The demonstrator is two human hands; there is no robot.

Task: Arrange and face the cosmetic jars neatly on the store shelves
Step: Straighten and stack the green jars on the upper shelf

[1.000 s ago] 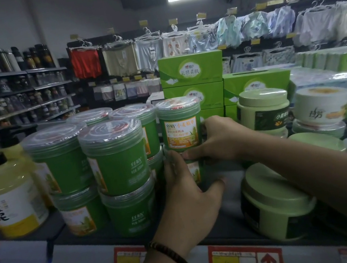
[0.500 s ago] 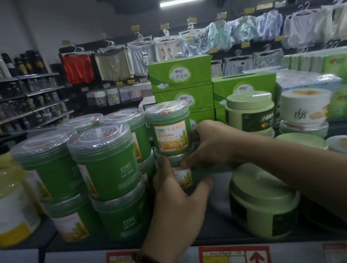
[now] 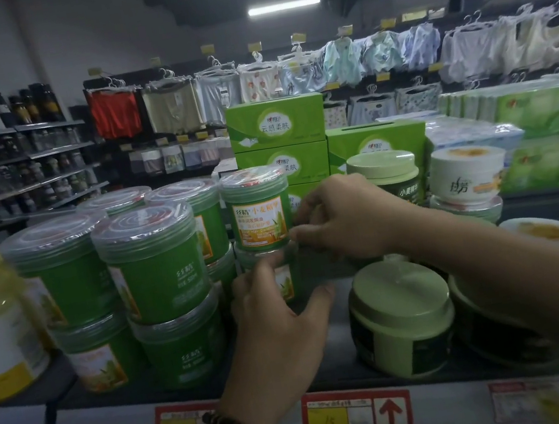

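Hiding most of the lower jar (image 3: 284, 280), the left hand (image 3: 279, 327) cups its front with fingers curled on its left side and thumb out to the right; only a strip of label shows. The right hand (image 3: 343, 223) has its fingers pinched at the seam where the upper jar (image 3: 258, 210) stands on the lower one. Both jars stand upright, long axis vertical, the upper label facing forward. Neighbouring green jars (image 3: 151, 264) touch or nearly touch on the left, their labels turned partly aside. To the right, bare shelf (image 3: 342, 342) lies open between this stack and the pale-lidded tub (image 3: 403, 317) at the front edge.
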